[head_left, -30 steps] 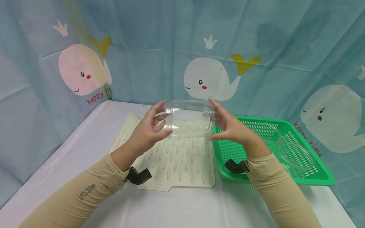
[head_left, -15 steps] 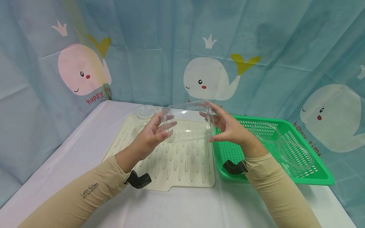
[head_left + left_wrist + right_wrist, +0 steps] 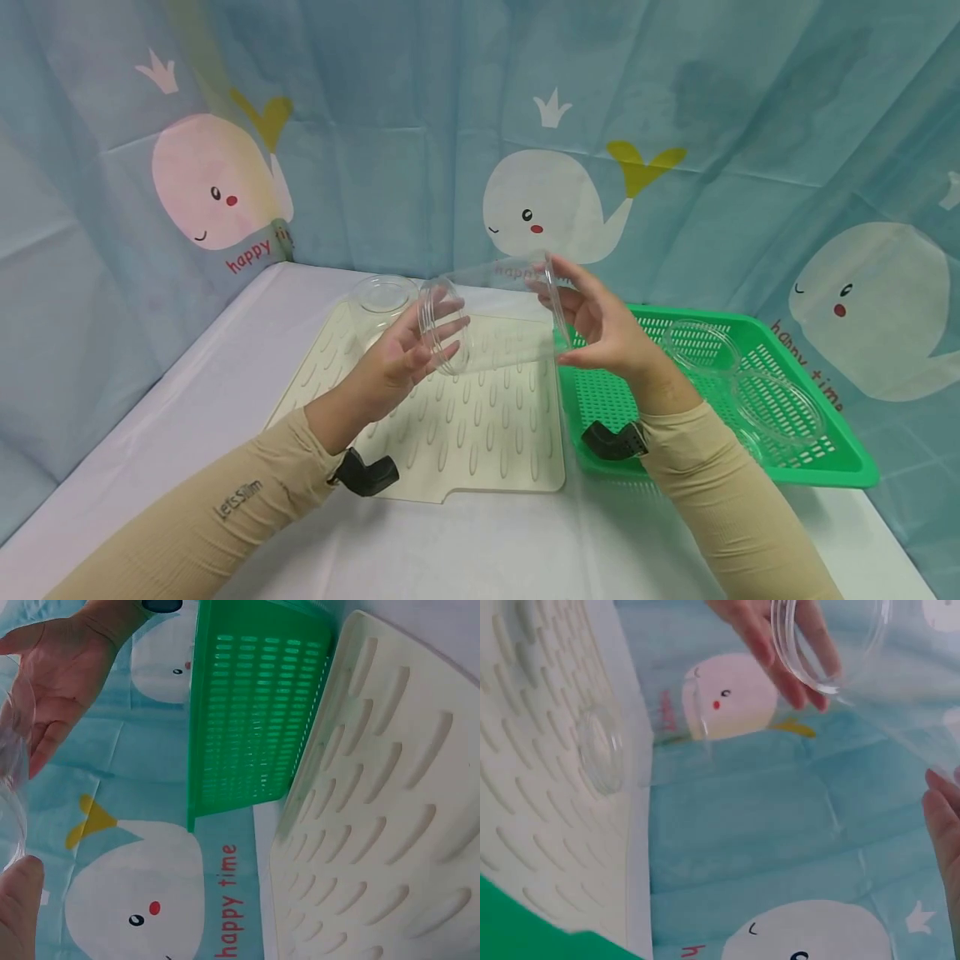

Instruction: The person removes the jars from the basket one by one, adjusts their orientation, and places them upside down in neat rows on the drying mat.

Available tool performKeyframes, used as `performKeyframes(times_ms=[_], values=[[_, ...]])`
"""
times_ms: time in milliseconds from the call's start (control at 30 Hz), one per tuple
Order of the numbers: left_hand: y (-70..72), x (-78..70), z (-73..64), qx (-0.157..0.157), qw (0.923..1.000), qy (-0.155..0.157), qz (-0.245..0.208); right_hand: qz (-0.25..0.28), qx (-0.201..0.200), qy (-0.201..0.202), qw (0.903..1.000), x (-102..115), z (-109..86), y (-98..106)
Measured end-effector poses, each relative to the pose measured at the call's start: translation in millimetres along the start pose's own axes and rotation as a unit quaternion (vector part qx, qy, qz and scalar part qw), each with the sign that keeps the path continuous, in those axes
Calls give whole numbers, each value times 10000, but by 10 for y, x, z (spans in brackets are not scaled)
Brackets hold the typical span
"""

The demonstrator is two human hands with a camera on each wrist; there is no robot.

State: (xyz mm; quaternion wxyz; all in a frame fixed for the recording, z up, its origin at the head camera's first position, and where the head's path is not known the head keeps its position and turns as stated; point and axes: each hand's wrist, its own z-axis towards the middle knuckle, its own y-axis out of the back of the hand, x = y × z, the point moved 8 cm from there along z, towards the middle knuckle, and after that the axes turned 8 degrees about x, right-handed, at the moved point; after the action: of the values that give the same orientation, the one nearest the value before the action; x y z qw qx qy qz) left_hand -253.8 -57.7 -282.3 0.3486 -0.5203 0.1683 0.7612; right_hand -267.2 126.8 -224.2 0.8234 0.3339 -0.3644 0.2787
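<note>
A clear, see-through jar (image 3: 498,321) lies sideways in the air between both hands, above the mat. My left hand (image 3: 397,354) holds its ringed end, and the fingers show through the clear wall. At the other end, my right hand (image 3: 603,325) grips the edge, thumb below and fingers above. The ringed rim (image 3: 787,645) shows at the top of the right wrist view, with left fingers behind it. In the left wrist view only a slice of the jar (image 3: 15,742) shows at the left edge.
A cream ridged mat (image 3: 502,467) lies on the white table (image 3: 465,550). At its back left corner stands another clear round container (image 3: 384,296). To the right, a green basket (image 3: 825,478) holds several clear round pieces (image 3: 780,408). A whale-print curtain (image 3: 420,167) hangs behind.
The jar has tilted, its right end rising and its ringed left end turning toward the camera. My left hand has shifted slightly lower, its fingers spreading behind the ringed end.
</note>
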Motion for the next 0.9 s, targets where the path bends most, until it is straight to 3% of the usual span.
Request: performKeyframes(times_ms=[200,333,367,433,533,667,733,900], values=[[74,-36,-40,236,9931,260,1115,-92,-117,142,9998,43,43,14],[172,-143,-115,247,9743,415,2201,-200,-252,-11,9995,38,46,55],[200,-172,-137,247,9660,461,2533,-267,-279,-66,9992,35,45,66],[263,-217,-187,243,9421,593,3292,-357,-319,-150,9987,28,44,84],[388,-246,-269,165,8937,828,4406,-490,-352,-255,9979,26,45,97],[584,-224,-390,-28,8415,1209,5266,-537,-367,-291,9975,34,48,101],[682,-201,-453,-106,8231,1404,5502,-558,-359,-278,9974,38,48,100],[927,-96,-605,-61,7873,2036,5820,-649,-356,-340,9967,19,32,127]])
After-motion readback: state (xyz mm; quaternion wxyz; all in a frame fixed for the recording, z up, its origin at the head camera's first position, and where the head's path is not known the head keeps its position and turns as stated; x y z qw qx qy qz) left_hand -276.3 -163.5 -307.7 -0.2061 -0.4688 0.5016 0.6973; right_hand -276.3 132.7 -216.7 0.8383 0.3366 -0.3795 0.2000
